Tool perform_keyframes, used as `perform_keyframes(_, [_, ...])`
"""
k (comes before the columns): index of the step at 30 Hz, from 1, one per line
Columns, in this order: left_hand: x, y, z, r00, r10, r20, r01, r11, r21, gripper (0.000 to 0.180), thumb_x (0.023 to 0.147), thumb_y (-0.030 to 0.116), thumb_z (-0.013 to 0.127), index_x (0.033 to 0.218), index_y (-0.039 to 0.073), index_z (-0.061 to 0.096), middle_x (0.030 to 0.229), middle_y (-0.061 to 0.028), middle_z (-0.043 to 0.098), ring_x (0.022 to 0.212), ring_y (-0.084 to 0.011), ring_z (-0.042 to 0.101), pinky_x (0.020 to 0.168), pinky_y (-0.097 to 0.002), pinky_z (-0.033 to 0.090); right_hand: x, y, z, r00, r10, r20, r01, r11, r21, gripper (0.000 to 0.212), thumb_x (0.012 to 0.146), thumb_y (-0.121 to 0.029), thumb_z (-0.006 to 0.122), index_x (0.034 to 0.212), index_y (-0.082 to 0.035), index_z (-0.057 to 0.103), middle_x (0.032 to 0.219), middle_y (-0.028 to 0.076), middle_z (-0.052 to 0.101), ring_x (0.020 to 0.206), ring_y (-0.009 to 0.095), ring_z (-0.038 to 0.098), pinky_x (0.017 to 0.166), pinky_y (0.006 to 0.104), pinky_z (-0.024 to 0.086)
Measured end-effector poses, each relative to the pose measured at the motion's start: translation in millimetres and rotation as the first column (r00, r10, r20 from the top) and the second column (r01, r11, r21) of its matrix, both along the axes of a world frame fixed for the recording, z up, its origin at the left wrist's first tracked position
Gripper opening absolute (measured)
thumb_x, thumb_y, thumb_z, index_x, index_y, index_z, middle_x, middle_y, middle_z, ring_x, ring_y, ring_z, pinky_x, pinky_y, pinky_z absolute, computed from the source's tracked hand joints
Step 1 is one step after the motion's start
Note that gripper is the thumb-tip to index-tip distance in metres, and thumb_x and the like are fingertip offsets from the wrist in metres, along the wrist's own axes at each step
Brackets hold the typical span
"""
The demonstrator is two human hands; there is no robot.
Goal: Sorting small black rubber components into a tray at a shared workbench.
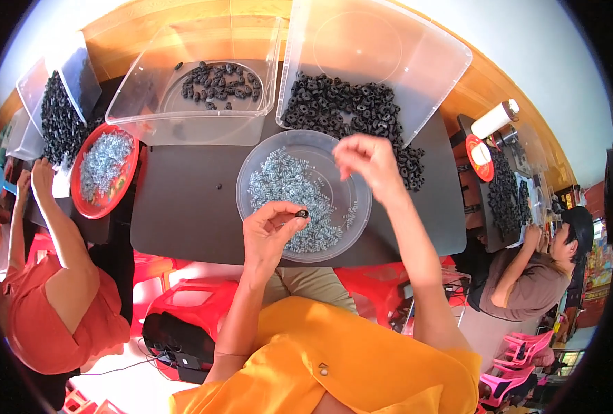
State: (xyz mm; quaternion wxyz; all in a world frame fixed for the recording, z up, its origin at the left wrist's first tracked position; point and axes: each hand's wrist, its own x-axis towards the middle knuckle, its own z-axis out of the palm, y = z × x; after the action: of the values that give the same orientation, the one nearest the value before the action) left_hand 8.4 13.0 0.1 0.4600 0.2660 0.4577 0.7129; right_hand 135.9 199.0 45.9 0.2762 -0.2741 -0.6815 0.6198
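Note:
My left hand [268, 234] is pinched on a small black ring-shaped plastic part [302, 214], its hole facing up, above the near side of a round clear tray [356, 185]. A heap of small silvery metal springs [282, 183] lies in the tray, with a few stray ones toward its right side. Over the tray's far right rim hovers my right hand [370, 160], its fingers bent together. Whatever those fingers may hold is too small to make out. Just beyond it, many black ring-shaped parts [341, 103] spill from a clear plastic bin [417, 52] tipped toward me.
Another clear bin [189, 127] at the back left holds black assembled pieces [220, 83]. One small black bit [219, 186] lies on the dark table [175, 207]. Co-workers sit on both sides; a red basin [85, 200] of springs is at the left.

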Motion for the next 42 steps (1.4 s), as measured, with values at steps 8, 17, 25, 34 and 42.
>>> perform_keyframes(8, [4.3,-7.8,-2.5,0.999,-0.032,-0.023,0.034,0.998,0.06,0.018,0.077,-0.007,0.064,0.094,-0.002,0.062,0.09,-0.007,0.064,0.083,-0.0131,0.063,0.075,-0.0246,0.051,19.1,-89.3,2.9,0.995,0.089,-0.049,-0.094,0.988,-0.123,0.015,0.083,-0.001,0.061,0.097,0.004,0.064,0.081,0.007,0.065,0.07,0.01,0.063,0.067,0.0228,0.053])
perform_keyframes(17, [10.7,-17.5,-0.1,0.997,-0.033,-0.075,0.04,0.996,0.086,0.019,0.076,-0.01,0.063,0.092,-0.001,0.063,0.089,-0.0058,0.063,0.083,-0.0121,0.062,0.075,-0.023,0.05,21.6,-103.5,6.4,0.994,0.103,0.021,-0.105,0.978,0.18,0.016,0.082,0.005,0.059,0.095,0.0,0.066,0.086,0.007,0.064,0.079,0.011,0.062,0.067,0.0225,0.053])
perform_keyframes(25, [14.9,-16.6,-4.7,0.975,0.005,-0.22,0.015,0.996,0.089,0.018,0.074,-0.012,0.063,0.09,-0.003,0.063,0.087,-0.0058,0.063,0.081,-0.0113,0.062,0.073,-0.0225,0.05,19.8,-118.9,2.8,0.995,-0.063,0.08,0.002,0.794,0.608,0.015,0.075,0.01,0.061,0.088,0.001,0.064,0.08,0.011,0.063,0.071,0.019,0.064,0.062,0.0274,0.052])
perform_keyframes(34, [16.0,-14.0,-4.5,0.922,0.024,-0.386,-0.003,0.999,0.054,0.015,0.073,-0.011,0.064,0.086,-0.003,0.063,0.084,-0.0066,0.064,0.077,-0.0115,0.063,0.07,-0.0233,0.051,23.4,-117.9,-4.9,0.992,-0.091,0.087,-0.005,0.66,0.751,0.013,0.074,0.009,0.06,0.084,0.001,0.058,0.078,0.012,0.059,0.069,0.025,0.062,0.059,0.0302,0.05])
perform_keyframes(42, [13.2,-14.9,-1.6,0.952,-0.113,-0.286,0.145,0.985,0.096,0.015,0.075,-0.009,0.064,0.088,-0.003,0.063,0.088,-0.0078,0.064,0.083,-0.0124,0.062,0.076,-0.0255,0.051,32.9,-110.7,6.8,0.991,0.028,0.134,-0.062,0.966,0.251,0.005,0.077,0.004,0.06,0.082,0.003,0.058,0.079,0.009,0.064,0.072,0.015,0.063,0.063,0.0272,0.053])
